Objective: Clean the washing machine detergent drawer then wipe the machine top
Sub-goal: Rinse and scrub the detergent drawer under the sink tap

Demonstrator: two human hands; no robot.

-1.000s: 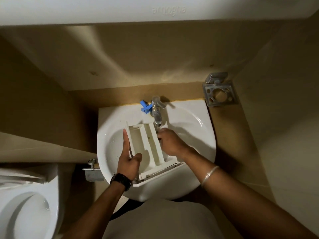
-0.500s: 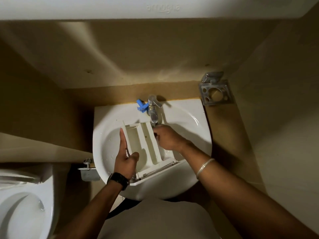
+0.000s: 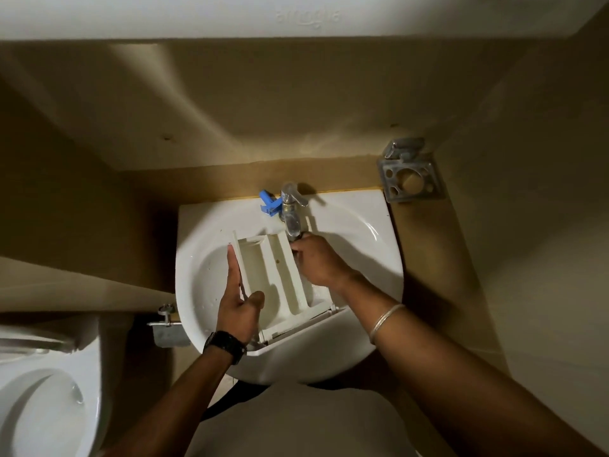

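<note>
Drawer [image 3: 280, 282] of the washing machine lies in the white sink [image 3: 362, 225], tilted, with its front panel resting on the near rim and its far end under the tap [image 3: 291, 209]. The left hand [image 3: 237, 305] holds it steady: the fingers are straight along the left outer wall and the thumb is hooked over that wall into the big compartment. The right hand [image 3: 316, 258] is on the right compartment, just below the spout, with the fingers curled downward. Whether they hold a small brush or cloth, or only rub the plastic, I cannot tell, because the back of the hand hides them. Running water is not clear to see in this dim light.

In my judgement the step in hand is the first one, washing the drawer, and it is not finished; the machine top is not in view at all. The next move probably calls for rubbing along each compartment and corner, then turning the drawer to rinse the underside. The left hand should keep a firm hold, since wet plastic can slip into the basin.

Beside the tap there is a blue plastic piece [image 3: 268, 204], and a metal holder [image 3: 410, 179] is on the wall at the right.
</note>
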